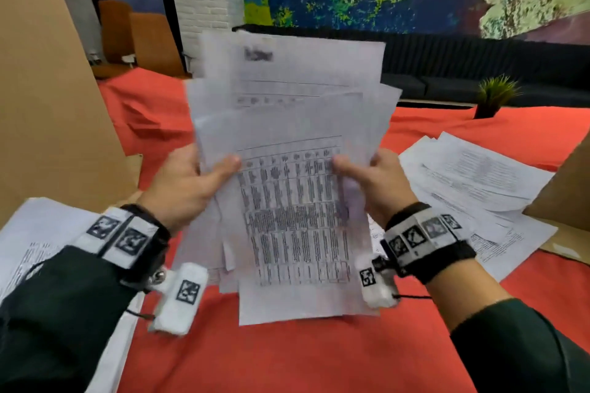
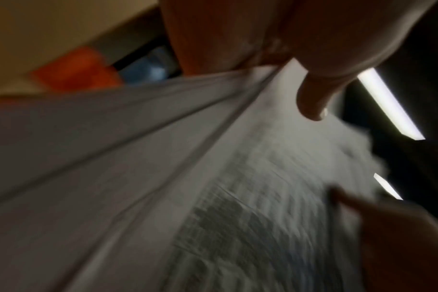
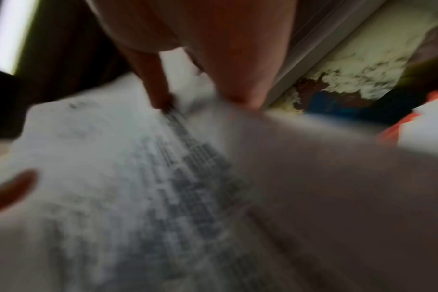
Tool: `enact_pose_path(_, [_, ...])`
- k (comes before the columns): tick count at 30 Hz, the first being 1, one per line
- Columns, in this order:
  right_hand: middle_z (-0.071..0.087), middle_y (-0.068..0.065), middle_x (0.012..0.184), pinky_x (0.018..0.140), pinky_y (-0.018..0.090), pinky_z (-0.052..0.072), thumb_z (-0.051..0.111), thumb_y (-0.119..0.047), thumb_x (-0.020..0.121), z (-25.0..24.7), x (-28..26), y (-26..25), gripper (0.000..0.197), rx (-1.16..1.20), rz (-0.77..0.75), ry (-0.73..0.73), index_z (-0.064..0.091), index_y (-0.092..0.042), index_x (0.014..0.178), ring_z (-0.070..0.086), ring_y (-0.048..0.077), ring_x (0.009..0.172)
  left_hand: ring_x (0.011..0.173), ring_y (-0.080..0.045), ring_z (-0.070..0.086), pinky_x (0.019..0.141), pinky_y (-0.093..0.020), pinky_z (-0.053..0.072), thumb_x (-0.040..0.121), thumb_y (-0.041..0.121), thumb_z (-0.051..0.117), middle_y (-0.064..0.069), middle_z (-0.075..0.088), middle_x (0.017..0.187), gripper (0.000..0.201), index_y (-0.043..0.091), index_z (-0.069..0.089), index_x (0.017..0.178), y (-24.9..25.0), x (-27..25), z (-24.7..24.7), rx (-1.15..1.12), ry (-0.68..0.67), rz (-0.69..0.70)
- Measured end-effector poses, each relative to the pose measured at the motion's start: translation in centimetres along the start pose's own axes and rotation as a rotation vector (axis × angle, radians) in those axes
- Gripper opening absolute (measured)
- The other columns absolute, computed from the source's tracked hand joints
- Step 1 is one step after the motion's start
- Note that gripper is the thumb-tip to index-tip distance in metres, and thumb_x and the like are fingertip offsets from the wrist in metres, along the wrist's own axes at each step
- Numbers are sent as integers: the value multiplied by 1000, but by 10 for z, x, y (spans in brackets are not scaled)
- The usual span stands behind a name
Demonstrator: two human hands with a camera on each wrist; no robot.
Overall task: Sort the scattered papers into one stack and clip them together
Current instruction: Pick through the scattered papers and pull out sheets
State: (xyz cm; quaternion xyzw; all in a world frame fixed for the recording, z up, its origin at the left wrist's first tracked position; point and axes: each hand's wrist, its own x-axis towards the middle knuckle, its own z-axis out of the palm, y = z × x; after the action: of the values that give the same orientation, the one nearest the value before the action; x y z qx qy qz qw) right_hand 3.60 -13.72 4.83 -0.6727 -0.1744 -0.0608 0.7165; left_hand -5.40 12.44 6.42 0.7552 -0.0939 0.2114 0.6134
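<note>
Left hand (image 1: 188,182) and right hand (image 1: 373,182) each grip the uneven papers (image 1: 287,143) upright at the sides, likely to square edges.

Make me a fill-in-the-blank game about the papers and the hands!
1. Both hands hold a bunch of ____ up above the table.
2. The cloth on the table is ____.
3. The little plant stands on the ____ side of the table.
4. The top page in the bunch shows a printed ____ with rows and columns.

Missing words: papers; red; right; table
</note>
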Motion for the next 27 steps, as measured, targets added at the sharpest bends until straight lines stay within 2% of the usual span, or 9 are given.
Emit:
enact_pose_path(2, [76,6,90,79,32,58,74,-8,81,16,6,-27,10,-19,-165,100,73,-11,91,70,17,83,88,18,65,87,-7,49,88,21,77,24,72,97,30,19,66,116,25,10,23,201,23,132])
enact_pose_path(3, [75,7,93,80,33,58,70,-7,84,22,8,-39,11,-26,-246,117,72,-12,94,69,18,85,85,16,65,83,-6,49,89,23,76,23,70,97,27,20,67,114,34,15,31,287,78,189])
enact_pose_path(6, [71,12,113,96,40,56,65,-6,85,29,9,-59,32,25,-376,107,59,-10,116,69,23,103,92,0,72,85,-20,55,85,37,75,14,73,100,31,19,74,110,55,25,35,321,325,245])
enact_pose_path(10, [66,15,122,93,36,57,74,-3,76,15,-6,-35,61,85,-251,105,45,-5,129,68,19,106,90,3,73,82,-17,56,75,26,90,13,78,97,35,20,73,106,30,13,24,63,317,190])
enact_pose_path(13, [73,9,102,84,37,57,76,-5,75,14,-17,-5,48,7,-106,152,58,1,120,69,15,89,97,-10,76,90,-33,61,67,31,95,7,80,101,45,17,76,105,-15,-2,20,-42,273,5])
enact_pose_path(15, [72,4,89,77,35,53,73,-12,78,19,-15,-3,30,-91,-98,153,66,0,105,66,13,79,98,-6,75,87,-27,60,69,27,93,13,80,98,35,23,77,100,-24,-2,23,-50,308,-30])
enact_pose_path(20, [65,2,106,84,19,52,58,7,92,27,-5,-48,32,-97,-338,116,49,-16,113,65,1,93,89,1,74,82,-19,56,82,22,86,25,76,86,13,29,76,86,21,23,25,-72,409,133])
enact_pose_path(24, [59,31,119,87,42,59,67,-1,82,22,-6,-54,47,4,-314,88,39,-9,118,66,27,99,100,-13,75,91,-30,59,80,17,87,7,80,103,22,24,76,98,35,21,24,-156,277,186])
enact_pose_path(27, [70,21,114,91,47,59,73,-6,75,22,-15,-25,50,44,-96,145,54,-5,121,71,33,103,107,-23,74,102,-48,55,70,22,89,-4,78,113,41,19,76,108,2,10,21,-250,181,49])
